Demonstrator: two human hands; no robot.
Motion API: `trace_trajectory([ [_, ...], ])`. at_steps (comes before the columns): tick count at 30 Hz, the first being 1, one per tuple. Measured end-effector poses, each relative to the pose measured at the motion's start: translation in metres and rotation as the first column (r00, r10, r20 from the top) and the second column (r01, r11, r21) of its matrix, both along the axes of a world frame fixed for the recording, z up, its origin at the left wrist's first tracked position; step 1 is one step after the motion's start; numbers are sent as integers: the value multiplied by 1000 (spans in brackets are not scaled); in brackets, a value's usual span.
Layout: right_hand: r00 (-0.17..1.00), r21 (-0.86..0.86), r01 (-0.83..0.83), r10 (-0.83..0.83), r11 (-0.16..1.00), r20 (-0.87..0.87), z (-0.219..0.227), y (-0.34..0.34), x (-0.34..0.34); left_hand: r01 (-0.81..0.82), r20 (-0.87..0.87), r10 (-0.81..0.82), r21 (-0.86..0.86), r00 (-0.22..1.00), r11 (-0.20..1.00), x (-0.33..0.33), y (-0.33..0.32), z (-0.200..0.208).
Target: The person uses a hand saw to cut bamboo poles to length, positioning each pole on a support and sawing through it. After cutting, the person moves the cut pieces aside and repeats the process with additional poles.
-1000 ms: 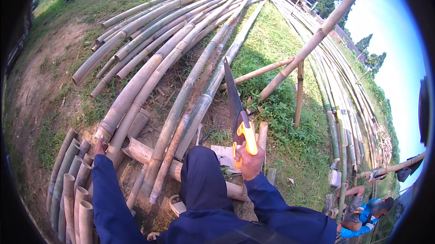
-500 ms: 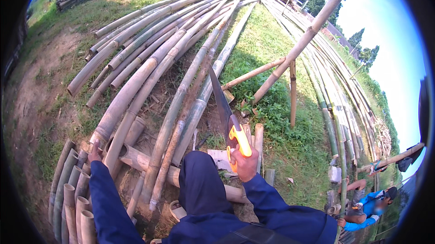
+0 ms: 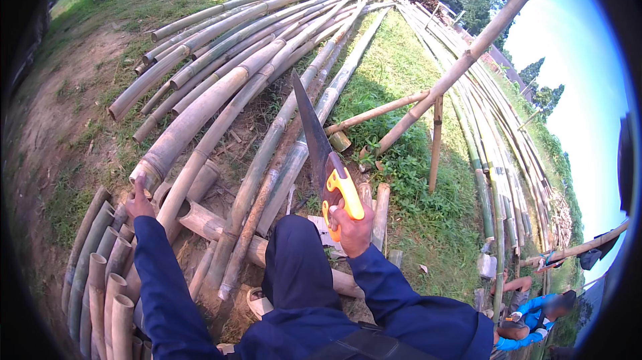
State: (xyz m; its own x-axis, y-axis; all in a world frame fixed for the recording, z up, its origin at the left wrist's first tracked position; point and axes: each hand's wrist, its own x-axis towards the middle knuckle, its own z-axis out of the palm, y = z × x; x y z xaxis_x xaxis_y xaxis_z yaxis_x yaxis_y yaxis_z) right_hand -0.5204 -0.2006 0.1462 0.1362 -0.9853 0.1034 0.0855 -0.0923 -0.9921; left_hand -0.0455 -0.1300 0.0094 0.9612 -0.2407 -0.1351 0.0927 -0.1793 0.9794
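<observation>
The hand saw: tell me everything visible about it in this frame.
The hand saw has a long, dark, tapering blade and a yellow and black handle. The right hand grips the handle, holding the saw raised with its tip pointing up and away over the bamboo poles. The blade looks clear of the poles; nothing but the hand touches it.

The saw handle is partly hidden in the right hand; the person's knee covers the bamboo poles beneath.

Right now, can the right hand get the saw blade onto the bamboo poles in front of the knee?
Probably yes. The right hand grips the saw, blade raised above the bamboo poles, nothing between; the knee sits below.
</observation>
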Motion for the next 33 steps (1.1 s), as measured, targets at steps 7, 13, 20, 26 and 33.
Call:
trace_trajectory([
  [7,998,-32,45,-44,998,45,10,-2,9,271,-46,-271,-2,961,962,-32,-27,111],
  [13,991,-50,71,-65,996,116,8,-8,-3,171,-235,-189,-99,953,980,-92,-20,63],
  [20,983,-38,127,-121,991,136,8,-8,-2,133,-694,-357,-356,625,925,-122,4,-17],
  [26,984,-48,126,-118,991,133,12,2,-9,107,-681,-298,-309,669,945,-161,18,-33],
  [33,975,-31,112,-104,993,198,20,8,-16,47,-559,-209,-290,803,956,-157,87,-47],
])
